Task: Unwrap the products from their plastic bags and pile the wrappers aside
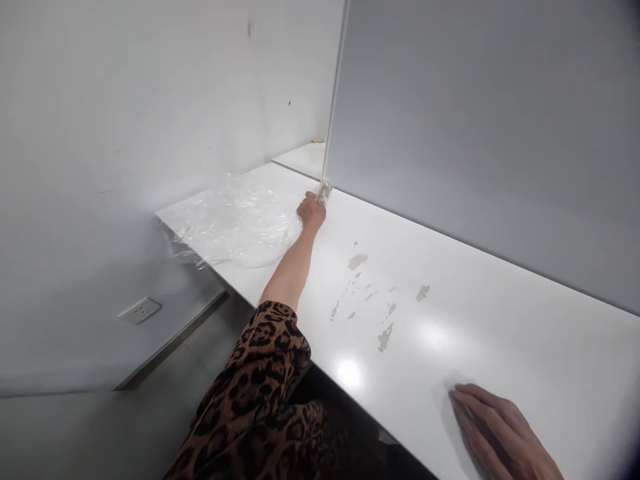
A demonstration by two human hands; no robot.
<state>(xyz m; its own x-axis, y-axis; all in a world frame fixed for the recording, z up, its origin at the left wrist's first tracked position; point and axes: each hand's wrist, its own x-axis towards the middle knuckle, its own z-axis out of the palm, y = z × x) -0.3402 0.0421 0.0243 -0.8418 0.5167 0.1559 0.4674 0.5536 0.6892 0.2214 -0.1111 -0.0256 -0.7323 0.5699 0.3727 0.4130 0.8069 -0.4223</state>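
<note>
My left hand (312,209), at the end of an outstretched arm, is closed around a small, pale, shiny object (325,191) by the foot of the grey panel. It looks like a clear-wrapped roll or packet, but its kind is too small to make out. Crumpled clear plastic film (240,223) lies just left of that hand and hangs partly over the edge of the white tabletop (400,267). At the lower right, my right hand (500,430) rests on the tabletop with its fingers stretched out and nothing in them.
A tall grey panel (480,133) rises along the table's far side. Left of it stands a white wall (150,100) with a power socket (141,311) low down. Irregular grey patches (385,338) mark the tabletop. Another white surface (305,159) continues beyond the panel.
</note>
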